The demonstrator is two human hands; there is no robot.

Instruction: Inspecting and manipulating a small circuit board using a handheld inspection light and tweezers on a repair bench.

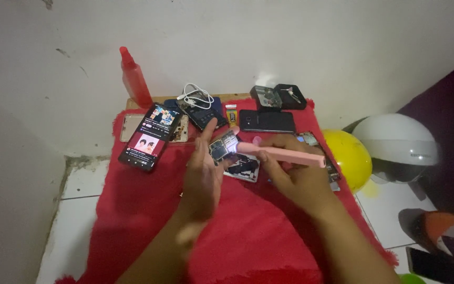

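Note:
My left hand [202, 173] holds a small circuit board [220, 147] up over the red cloth [148, 210]. A long pink tool [285, 154] rests in my right hand [290, 176], with its lit tip against the board. Under the board lies an opened phone [243, 168] with its insides showing. Both forearms reach in from the bottom edge.
A phone with a lit screen [149, 135] lies at the left of the cloth. Behind are a red squeeze bottle [134, 79], a white cable [196, 97], a dark phone [267, 121] and small black boxes [278, 97]. A yellow ball [350, 155] and a white helmet [395, 142] sit at the right.

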